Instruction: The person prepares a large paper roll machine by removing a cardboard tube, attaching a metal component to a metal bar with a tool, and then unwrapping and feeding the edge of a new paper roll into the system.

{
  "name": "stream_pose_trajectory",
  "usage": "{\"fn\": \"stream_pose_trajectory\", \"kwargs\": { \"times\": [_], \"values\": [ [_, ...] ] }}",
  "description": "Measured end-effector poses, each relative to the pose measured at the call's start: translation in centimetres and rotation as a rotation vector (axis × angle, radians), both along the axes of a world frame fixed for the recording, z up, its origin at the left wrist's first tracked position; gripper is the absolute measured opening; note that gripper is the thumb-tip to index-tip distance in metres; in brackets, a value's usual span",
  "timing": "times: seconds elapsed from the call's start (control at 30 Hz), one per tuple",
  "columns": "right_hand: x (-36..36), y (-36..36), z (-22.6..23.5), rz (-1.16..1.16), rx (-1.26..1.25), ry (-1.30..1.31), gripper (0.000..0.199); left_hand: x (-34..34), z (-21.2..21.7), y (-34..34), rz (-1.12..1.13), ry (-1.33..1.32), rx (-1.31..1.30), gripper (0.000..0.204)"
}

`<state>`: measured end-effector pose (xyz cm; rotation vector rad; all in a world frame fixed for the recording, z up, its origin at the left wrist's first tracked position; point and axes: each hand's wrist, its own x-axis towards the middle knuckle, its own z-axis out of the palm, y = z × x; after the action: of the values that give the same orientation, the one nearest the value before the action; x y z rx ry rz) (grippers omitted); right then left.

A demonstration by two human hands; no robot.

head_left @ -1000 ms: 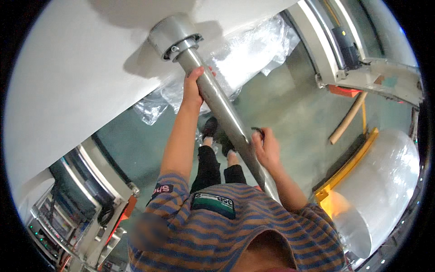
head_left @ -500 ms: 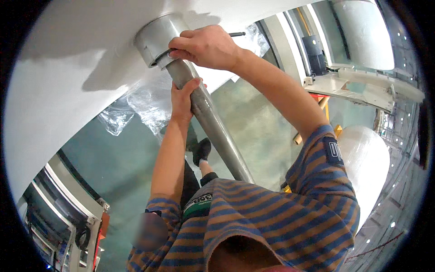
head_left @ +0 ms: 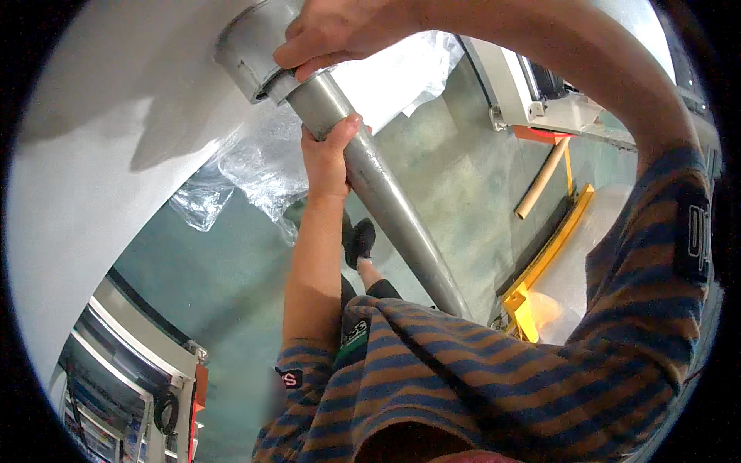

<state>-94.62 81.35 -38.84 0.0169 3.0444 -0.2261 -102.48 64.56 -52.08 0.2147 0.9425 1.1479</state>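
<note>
A long grey metal tube (head_left: 394, 204) slants from the large metal collar (head_left: 251, 50) at upper left down toward my waist. My left hand (head_left: 332, 158) is closed around the tube below the collar, thumb across its upper side. At the tube's top end, my right hand (head_left: 347, 35) has its fingers curled against the collar's lower rim. Whatever those fingers may pinch is hidden by the hand. A narrower ring (head_left: 285, 86) shows between collar and tube. The collar stands out from a big white curved surface (head_left: 100, 147).
Crumpled clear plastic film (head_left: 255, 181) hangs below the white surface. A yellow metal bar (head_left: 548, 251) and a cardboard tube (head_left: 544, 177) lie to the right. White-framed machinery (head_left: 131, 363) stands at lower left, more (head_left: 517, 85) at upper right. My foot (head_left: 359, 243) is beneath the tube.
The view has shifted, and my right arm now reaches across the top, elbow further out. A thin dark rod tip behind my right hand no longer shows. My left hand keeps its hold.
</note>
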Motion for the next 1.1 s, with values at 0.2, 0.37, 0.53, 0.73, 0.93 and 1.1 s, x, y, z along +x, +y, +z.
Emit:
{"fn": "stream_pose_trajectory", "kwargs": {
  "times": [0.2, 0.37, 0.53, 0.73, 0.93, 1.1],
  "values": [
    [0.1, -0.6, 0.2, -0.124, -0.05, -0.05, 0.023, -0.1, 0.3, 0.0, -0.02, 0.029, 0.019, 0.057],
    [0.2, -3.2, 0.9, -0.433, -0.135, -0.113, 0.024, 0.0, -0.5, 0.0, -0.006, 0.061, -0.015, 0.064],
    [1.1, -2.5, -0.2, -0.333, -0.081, -0.028, 0.026, 0.2, -0.3, 0.1, -0.001, 0.062, -0.033, 0.066],
    [1.7, -0.1, -1.2, -0.113, -0.165, 0.044, 0.025, 0.5, -0.6, 0.1, 0.003, 0.029, -0.008, 0.068],
    [2.4, -4.2, -0.6, -0.619, -0.271, -0.06, 0.022, 0.5, 0.0, 0.1, 0.001, 0.073, -0.028, 0.069],
    [2.7, -4.7, -0.5, -0.553, -0.088, 0.03, 0.022, 0.4, 1.3, 0.2, 0.018, 0.18, -0.065, 0.069]
  ]
}}
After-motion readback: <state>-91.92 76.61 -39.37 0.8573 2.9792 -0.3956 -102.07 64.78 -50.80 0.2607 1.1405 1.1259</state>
